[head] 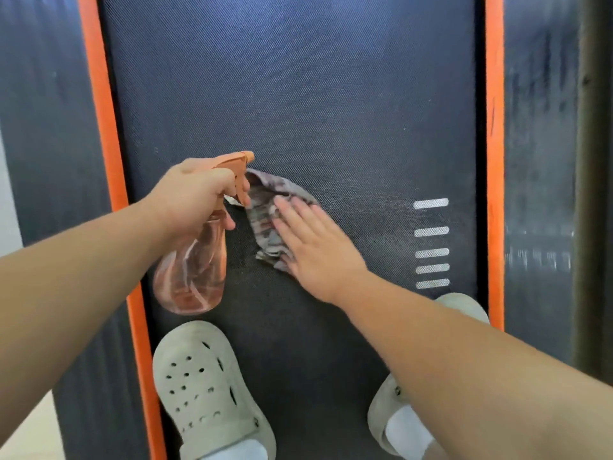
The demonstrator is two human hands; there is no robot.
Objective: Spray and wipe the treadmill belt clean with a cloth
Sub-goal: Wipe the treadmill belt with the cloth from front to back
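Note:
The dark textured treadmill belt [298, 94] fills the middle of the view between two orange side strips. My left hand [195, 200] grips the neck of a clear orange spray bottle [190, 270], held above the belt with its nozzle pointing away from me. My right hand [311, 240] lies flat with straight fingers on a crumpled grey cloth [265, 207], pressing it onto the belt just right of the bottle. A faint damp streak shows on the belt to the right of the cloth.
My two feet in pale clogs [205, 386] and white socks stand on the near end of the belt. Orange strips [494, 161] and dark side rails [537, 161] border it. White bar markings [431, 244] sit near the right edge. Pale floor shows at the lower left.

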